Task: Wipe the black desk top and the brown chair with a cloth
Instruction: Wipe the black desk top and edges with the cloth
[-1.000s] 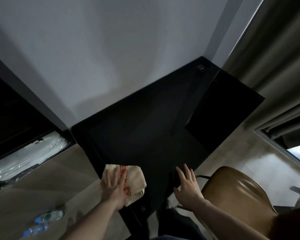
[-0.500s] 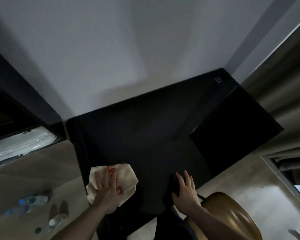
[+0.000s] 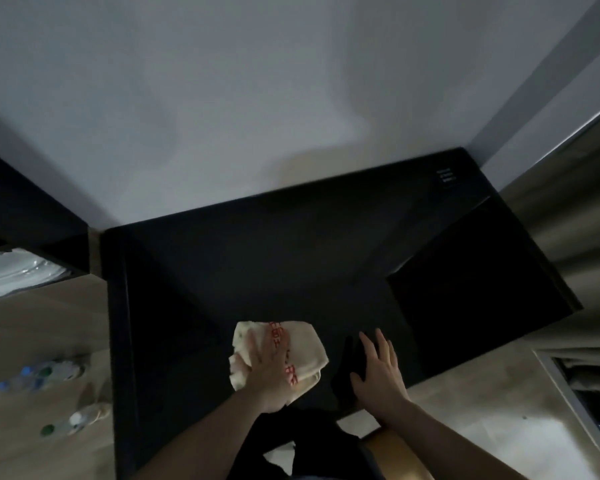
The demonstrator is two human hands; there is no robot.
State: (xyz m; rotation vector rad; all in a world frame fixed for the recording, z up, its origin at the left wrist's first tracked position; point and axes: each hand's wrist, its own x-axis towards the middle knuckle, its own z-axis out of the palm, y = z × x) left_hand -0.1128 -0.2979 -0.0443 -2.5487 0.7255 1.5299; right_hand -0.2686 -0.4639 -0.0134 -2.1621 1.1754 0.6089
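Note:
The black desk top point(image 3: 257, 265) fills the middle of the view, set against a white wall. A cream cloth with red print point(image 3: 302, 344) lies on its near part. My left hand point(image 3: 269, 372) presses flat on the cloth, palm down. My right hand point(image 3: 378, 372) rests flat on the desk's near edge with the fingers spread and nothing in it. Only a sliver of the brown chair point(image 3: 392, 455) shows at the bottom, under my right forearm.
A lower black unit point(image 3: 475, 289) adjoins the desk on the right, with grey curtains point(image 3: 561, 209) behind it. Several water bottles point(image 3: 42, 375) lie on the wooden floor at the left. A dark shelf with a white item point(image 3: 18, 271) sits at the far left.
My left hand has slid the cloth from the desk's left edge toward the right, close to my right hand. The camera has shifted, so the chair has dropped mostly out of view.

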